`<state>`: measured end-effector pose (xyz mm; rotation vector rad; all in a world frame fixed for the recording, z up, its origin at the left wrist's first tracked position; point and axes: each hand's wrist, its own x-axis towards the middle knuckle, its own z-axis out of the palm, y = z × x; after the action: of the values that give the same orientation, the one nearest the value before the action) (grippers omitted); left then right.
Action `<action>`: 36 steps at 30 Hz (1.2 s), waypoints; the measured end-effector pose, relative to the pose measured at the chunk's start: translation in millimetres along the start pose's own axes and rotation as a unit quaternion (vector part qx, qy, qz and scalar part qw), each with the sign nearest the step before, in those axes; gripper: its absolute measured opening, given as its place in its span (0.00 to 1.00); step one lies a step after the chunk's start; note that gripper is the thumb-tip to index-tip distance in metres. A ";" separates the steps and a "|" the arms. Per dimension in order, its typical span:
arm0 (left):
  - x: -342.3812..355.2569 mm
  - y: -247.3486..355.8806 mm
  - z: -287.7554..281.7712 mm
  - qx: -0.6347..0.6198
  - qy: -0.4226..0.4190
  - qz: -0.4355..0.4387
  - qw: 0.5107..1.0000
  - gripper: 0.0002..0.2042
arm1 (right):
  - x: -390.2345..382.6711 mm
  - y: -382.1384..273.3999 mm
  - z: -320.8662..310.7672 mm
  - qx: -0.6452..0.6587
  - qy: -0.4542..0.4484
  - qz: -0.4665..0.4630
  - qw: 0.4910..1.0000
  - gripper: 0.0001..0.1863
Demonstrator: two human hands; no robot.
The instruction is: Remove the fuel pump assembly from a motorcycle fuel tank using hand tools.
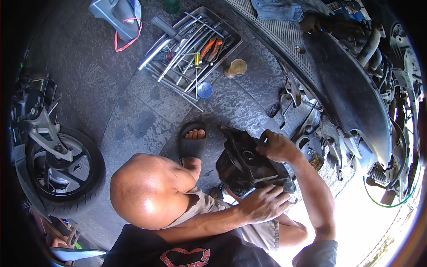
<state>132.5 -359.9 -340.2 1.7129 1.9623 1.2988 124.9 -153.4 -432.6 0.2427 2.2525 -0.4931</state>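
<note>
A black moulded plastic motorbike part (255, 164), bulky and hollow-looking, with a small ring-shaped detail on its face, is held in front of my right leg. My right hand (279, 147) grips its upper right edge, fingers curled over the rim. At its lower edge is my left hand (265, 204), with bent fingers closed against the plastic; the fingertips are partly hidden. The part's underside and far side cannot be seen.
A metal tray (236, 33) of wrenches, screwdrivers and orange-handled pliers (211, 48) lies ahead, near a jar (235, 68) and a blue round lid (204, 90). A partly stripped motorbike (351, 84) stands right; a wheel (66, 169) is left. A grey plastic container (118, 20) is far left.
</note>
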 end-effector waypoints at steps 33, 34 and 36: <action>4.6 7.9 6.0 0.055 -0.034 -0.144 0.987 0.13 | -9.2 -34.7 -56.7 0.167 -0.112 0.069 0.977 0.31; 5.2 6.7 3.2 0.056 -0.030 -0.145 0.987 0.13 | -7.7 -40.4 -66.5 0.235 -0.122 0.035 0.964 0.31; 6.5 5.4 3.2 0.057 -0.019 -0.140 0.988 0.13 | -7.4 -43.6 -77.8 0.367 -0.137 -0.028 0.920 0.30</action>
<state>136.4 -353.0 -335.8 1.4284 2.1960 1.0674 63.1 -160.0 -368.3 0.4536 1.7189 -1.3109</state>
